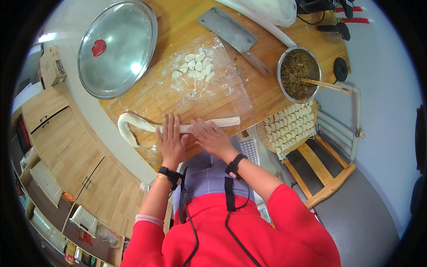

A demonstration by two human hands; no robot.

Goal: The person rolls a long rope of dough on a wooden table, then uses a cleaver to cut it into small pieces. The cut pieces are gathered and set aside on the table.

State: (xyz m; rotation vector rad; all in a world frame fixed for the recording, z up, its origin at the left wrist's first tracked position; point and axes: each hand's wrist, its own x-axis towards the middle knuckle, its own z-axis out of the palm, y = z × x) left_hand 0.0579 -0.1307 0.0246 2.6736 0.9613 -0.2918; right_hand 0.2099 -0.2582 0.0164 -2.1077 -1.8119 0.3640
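Note:
A long rope of dough (pixel 227 122) lies along the near edge of the wooden table, its left end curled back towards me. My left hand (pixel 172 138) rests flat on its middle, fingers extended. Just to the right, my right hand (pixel 211 137) lies palm down on the same rope, slightly blurred. Neither hand is closed around the dough. Beyond them, several small cut dough pieces (pixel 194 74) sit on the floured tabletop (pixel 153 96). A cleaver (pixel 230 28) lies farther back, its handle pointing to the right and towards me.
A glass lid (pixel 116 50) with a metal rim lies at the back left. At right stands a metal bowl (pixel 283 81) of filling with chopsticks (pixel 327 85). Below it, a round board of dumplings (pixel 290 128) rests on a wooden chair (pixel 325 180). Wooden cabinets (pixel 66 133) stand left.

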